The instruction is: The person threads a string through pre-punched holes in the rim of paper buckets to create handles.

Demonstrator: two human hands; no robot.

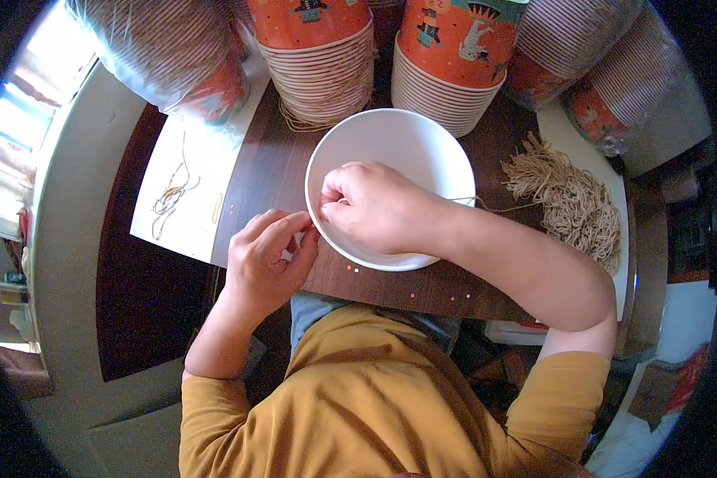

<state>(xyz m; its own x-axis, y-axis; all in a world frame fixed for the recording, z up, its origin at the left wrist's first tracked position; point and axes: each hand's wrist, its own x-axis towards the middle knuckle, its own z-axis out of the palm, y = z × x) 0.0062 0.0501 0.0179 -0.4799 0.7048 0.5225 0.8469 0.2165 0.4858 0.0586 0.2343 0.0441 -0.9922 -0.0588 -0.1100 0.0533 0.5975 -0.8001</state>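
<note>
A white paper bucket [422, 131] stands on the dark table before me, its open mouth facing up. My right hand [374, 207] reaches into it, fingers curled closed near the inner left wall; whatever they hold is hidden. Just outside the left rim, my left hand [271, 255] has its thumb and fingertips drawn together against the bucket's wall. I cannot make out what is between them. From the bucket's right side a thin beige string [498, 209] trails toward a tangled bundle of beige strings [570, 203] at the right.
Behind the bucket rise two stacks of orange-printed paper buckets [319, 80] [446, 88]. Plastic-wrapped stacks [163, 60] [573, 48] flank them. Loose string pieces [171, 195] lie on a white sheet [155, 159] at left. Tiny coloured dots [356, 270] dot the table's near edge.
</note>
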